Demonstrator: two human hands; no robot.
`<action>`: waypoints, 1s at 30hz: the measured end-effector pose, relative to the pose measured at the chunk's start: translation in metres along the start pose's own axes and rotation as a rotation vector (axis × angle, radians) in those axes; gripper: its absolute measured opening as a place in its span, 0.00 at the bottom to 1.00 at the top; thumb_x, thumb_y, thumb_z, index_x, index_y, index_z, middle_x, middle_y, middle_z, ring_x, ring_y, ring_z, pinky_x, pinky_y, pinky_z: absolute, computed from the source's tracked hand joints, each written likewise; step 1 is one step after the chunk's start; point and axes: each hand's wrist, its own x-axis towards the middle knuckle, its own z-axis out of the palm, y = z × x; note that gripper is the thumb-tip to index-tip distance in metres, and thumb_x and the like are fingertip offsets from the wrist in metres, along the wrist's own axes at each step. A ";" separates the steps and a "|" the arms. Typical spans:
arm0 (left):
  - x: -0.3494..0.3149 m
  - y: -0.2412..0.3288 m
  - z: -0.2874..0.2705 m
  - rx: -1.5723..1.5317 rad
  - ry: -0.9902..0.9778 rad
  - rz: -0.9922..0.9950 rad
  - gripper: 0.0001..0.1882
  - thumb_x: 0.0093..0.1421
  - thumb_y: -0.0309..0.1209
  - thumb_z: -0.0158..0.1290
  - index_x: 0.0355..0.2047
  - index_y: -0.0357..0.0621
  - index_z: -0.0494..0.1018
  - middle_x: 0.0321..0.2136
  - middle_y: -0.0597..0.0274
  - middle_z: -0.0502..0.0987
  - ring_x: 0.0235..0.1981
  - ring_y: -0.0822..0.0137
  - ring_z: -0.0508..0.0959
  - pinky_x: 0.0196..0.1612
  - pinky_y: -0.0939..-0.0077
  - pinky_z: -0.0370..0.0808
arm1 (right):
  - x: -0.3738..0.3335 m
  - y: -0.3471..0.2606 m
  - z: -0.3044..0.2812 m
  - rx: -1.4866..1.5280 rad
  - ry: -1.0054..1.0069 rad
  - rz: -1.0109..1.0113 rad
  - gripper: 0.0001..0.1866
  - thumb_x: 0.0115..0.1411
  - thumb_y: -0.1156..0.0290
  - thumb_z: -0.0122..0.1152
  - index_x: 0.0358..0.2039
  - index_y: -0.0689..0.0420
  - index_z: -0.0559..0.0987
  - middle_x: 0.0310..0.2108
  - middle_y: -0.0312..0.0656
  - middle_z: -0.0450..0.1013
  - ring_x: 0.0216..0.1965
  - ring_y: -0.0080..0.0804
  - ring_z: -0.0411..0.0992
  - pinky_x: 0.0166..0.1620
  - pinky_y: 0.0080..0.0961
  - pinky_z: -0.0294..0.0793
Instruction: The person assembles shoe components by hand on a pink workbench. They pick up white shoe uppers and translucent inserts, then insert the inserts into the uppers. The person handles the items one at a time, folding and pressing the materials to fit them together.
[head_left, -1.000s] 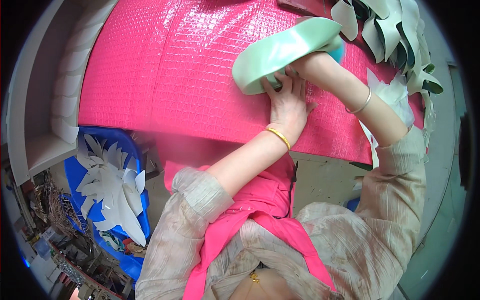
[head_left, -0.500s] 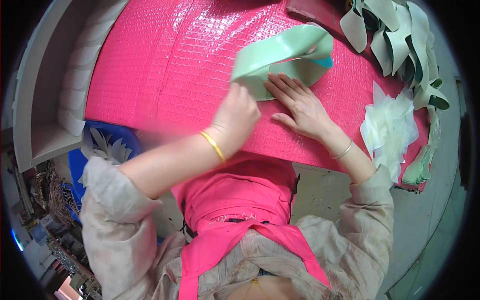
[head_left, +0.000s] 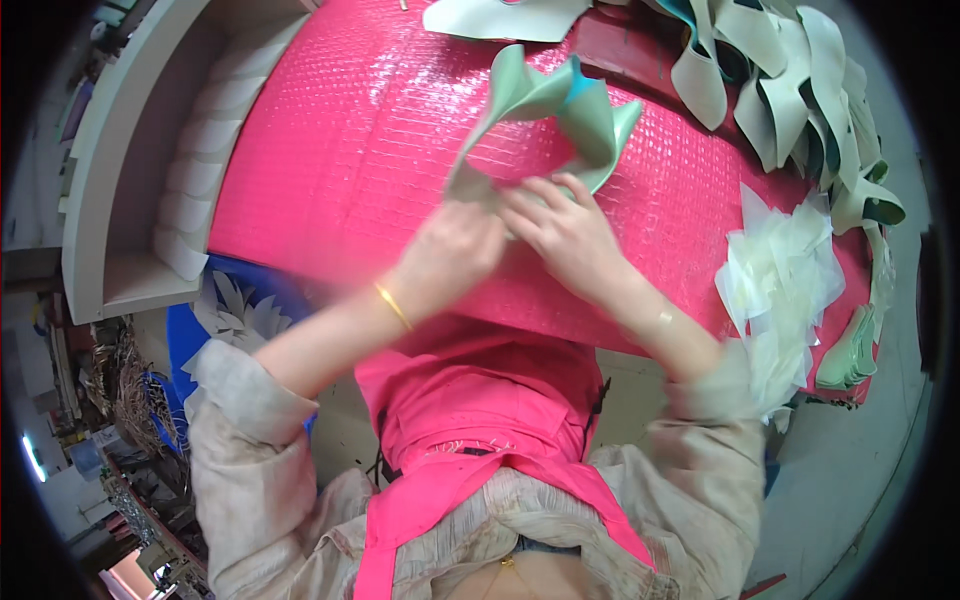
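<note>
A mint-green shoe upper point(head_left: 590, 130) with a small blue patch stands curved in an open loop above the pink table covering point(head_left: 340, 170). My left hand point(head_left: 455, 248) is closed at the loop's near left end, somewhat blurred by motion. Close beside it, my right hand point(head_left: 560, 235) has its fingers curled over the near edge of the same upper. The two hands almost touch, and my fingertips partly hide the spot they grip.
Pale green-white uppers point(head_left: 790, 90) are heaped at the far right. Below them lie thin translucent sheets point(head_left: 780, 290) and small green pieces point(head_left: 850, 350). A grey box point(head_left: 100, 220) with stacked white pieces borders the left; a blue bin point(head_left: 190, 345) sits below it. Another pale piece point(head_left: 510, 20) lies at the far edge.
The upper has turned and opened into an upright loop. My right hand, flat on it before, has moved left and curled around its near edge. My left hand has moved slightly down and left.
</note>
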 end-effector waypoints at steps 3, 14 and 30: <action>-0.003 0.033 0.013 -0.004 0.205 0.131 0.15 0.50 0.27 0.46 0.37 0.32 0.68 0.38 0.47 0.72 0.46 0.56 0.70 0.53 0.61 0.64 | -0.035 0.011 -0.045 -0.169 -0.380 -0.142 0.08 0.40 0.68 0.56 0.20 0.58 0.78 0.24 0.38 0.72 0.37 0.32 0.67 0.47 0.24 0.60; 0.001 0.043 0.051 -0.286 0.245 -0.075 0.25 0.48 0.34 0.52 0.46 0.33 0.65 0.47 0.51 0.67 0.51 0.58 0.65 0.53 0.66 0.62 | -0.063 -0.004 -0.065 -0.499 -0.677 -0.102 0.07 0.42 0.72 0.52 0.15 0.56 0.79 0.23 0.39 0.73 0.39 0.33 0.66 0.50 0.24 0.57; 0.015 0.071 0.067 -0.318 0.170 0.019 0.37 0.48 0.52 0.51 0.52 0.39 0.62 0.54 0.56 0.62 0.57 0.60 0.58 0.59 0.61 0.50 | -0.047 -0.020 -0.055 -0.507 -0.903 -0.057 0.08 0.44 0.70 0.53 0.20 0.56 0.80 0.24 0.39 0.73 0.41 0.32 0.65 0.52 0.25 0.54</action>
